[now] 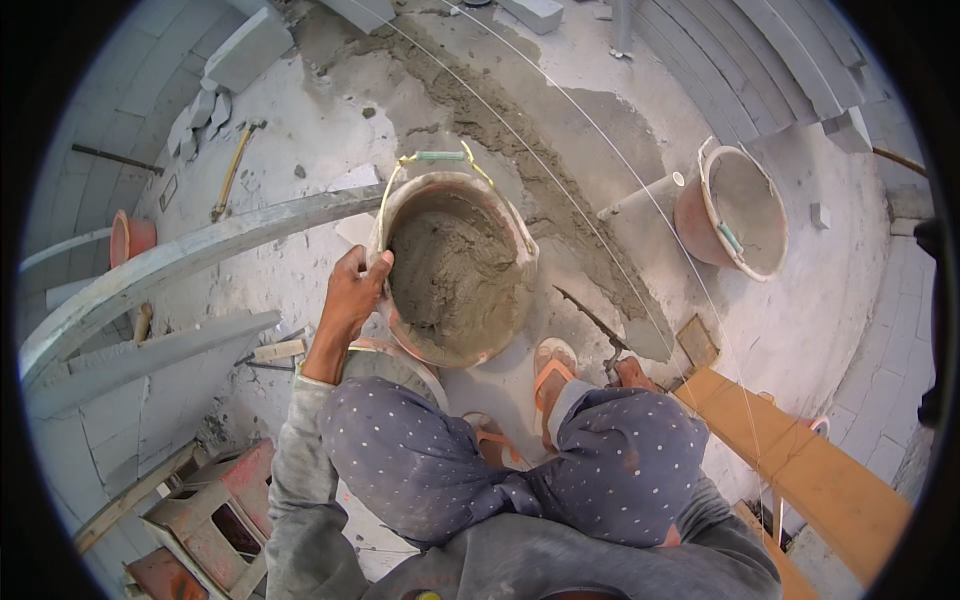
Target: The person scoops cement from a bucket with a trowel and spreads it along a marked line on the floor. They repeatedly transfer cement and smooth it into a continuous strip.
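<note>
A bucket [530, 290] filled with wet grey mortar [455, 260] tilts in front of me. Its far rim carries a wire handle with a green grip. My left hand [352, 295] is closed on the left side of that rim, thumb toward the mortar. Beside my right knee, my right hand [632, 374] is partly hidden by the trouser leg. It grips a trowel [597, 318], whose dark blade is seen nearly edge-on, pointing up and left. A second round container [395, 365] shows in part beneath the bucket, near my left knee.
Two taut strings cross a band of mortar [500, 125] on the floor. To the right are another bucket [690, 220], a pale pipe [645, 195] and an orange-brown plank [800, 460]. A long grey bar [190, 240] and a hammer [235, 170] are at left.
</note>
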Demonstrator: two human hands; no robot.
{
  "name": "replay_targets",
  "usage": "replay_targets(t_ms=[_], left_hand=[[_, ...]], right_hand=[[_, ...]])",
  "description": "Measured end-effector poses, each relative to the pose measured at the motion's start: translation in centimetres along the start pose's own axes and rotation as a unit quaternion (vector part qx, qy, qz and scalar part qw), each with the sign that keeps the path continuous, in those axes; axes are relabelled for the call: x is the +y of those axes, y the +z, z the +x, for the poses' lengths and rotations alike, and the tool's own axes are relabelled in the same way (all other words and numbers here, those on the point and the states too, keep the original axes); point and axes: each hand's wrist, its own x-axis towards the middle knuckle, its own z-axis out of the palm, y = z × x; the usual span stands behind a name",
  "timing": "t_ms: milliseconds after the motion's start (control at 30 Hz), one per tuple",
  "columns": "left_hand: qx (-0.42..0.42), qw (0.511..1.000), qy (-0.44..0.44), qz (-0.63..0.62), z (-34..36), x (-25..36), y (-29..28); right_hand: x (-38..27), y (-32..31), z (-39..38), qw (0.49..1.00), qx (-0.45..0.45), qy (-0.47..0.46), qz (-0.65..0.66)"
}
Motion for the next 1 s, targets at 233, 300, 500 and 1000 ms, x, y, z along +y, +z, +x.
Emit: replay_targets(t_ms=[233,300,500,1000], left_hand=[[-0.075,0.994,0.052,0.053,-0.8,3.6,2.6],[-0.076,0.990,0.076,0.095,-0.7,4.1,3.1],[-0.069,0.990,0.079,0.096,-0.5,4.4,3.4],[-0.074,0.990,0.075,0.094,-0.1,4.7,3.0]], right_hand=[[-11.1,-8.2,11.9,0.966,-0.211,-0.008,-0.152],[-13.2,-8.2,13.7,0.928,-0.315,-0.090,-0.178],[-15.1,-8.3,15.5,0.982,-0.126,-0.111,-0.085],[-16.6,-3.9,19.1,0.942,-0.237,-0.236,0.033]])
